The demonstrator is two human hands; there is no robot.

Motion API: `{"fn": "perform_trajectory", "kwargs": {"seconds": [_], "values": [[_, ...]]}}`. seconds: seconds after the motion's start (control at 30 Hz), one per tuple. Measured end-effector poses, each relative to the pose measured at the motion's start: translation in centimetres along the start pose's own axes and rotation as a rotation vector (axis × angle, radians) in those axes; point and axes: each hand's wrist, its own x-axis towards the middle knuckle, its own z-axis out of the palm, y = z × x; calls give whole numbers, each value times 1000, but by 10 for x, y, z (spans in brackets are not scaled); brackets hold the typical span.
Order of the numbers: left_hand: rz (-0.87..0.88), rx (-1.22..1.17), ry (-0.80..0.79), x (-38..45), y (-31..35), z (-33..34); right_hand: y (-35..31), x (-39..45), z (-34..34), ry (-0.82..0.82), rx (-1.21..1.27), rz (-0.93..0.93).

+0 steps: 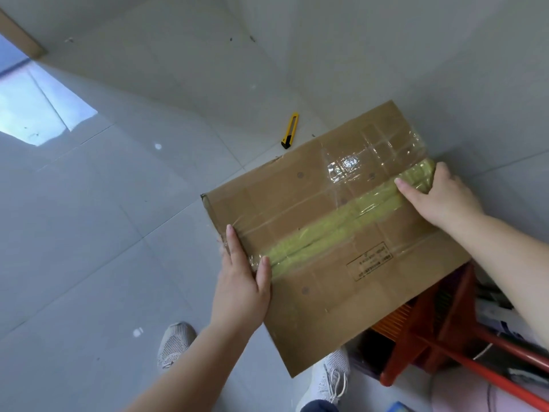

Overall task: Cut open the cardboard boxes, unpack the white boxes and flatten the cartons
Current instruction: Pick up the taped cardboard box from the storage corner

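Note:
A brown cardboard box (315,197) is held in the air in front of me, its top sealed with clear tape and a yellow-green tape strip along the seam. My left hand (242,281) grips its near-left edge, thumb on top. My right hand (439,194) grips the far-right edge, fingers over the yellow-green tape. A yellow and black utility knife (290,130) lies on the floor beyond the box, untouched. No white boxes show.
Grey tiled floor (104,233) spreads to the left, with a bright window reflection at far left. A red stool (439,337) and clutter stand under the box at lower right. My two grey shoes (175,343) are below. Walls meet in a corner behind.

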Motion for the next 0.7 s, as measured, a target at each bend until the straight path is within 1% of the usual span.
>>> {"fn": "perform_trajectory", "kwargs": {"seconds": [0.13,0.2,0.33,0.5,0.7], "values": [[-72,-191,66,-2,9,11,-1,2,3,-22,-4,11],[-87,-229,87,-1,12,14,-4,1,3,-7,31,21],[-95,-170,82,0,12,13,-8,-1,0,22,71,26],[-90,-102,122,4,7,3,-13,-10,-8,35,80,4],[-74,-75,165,9,8,-32,-46,-28,-31,52,80,-40]]}}
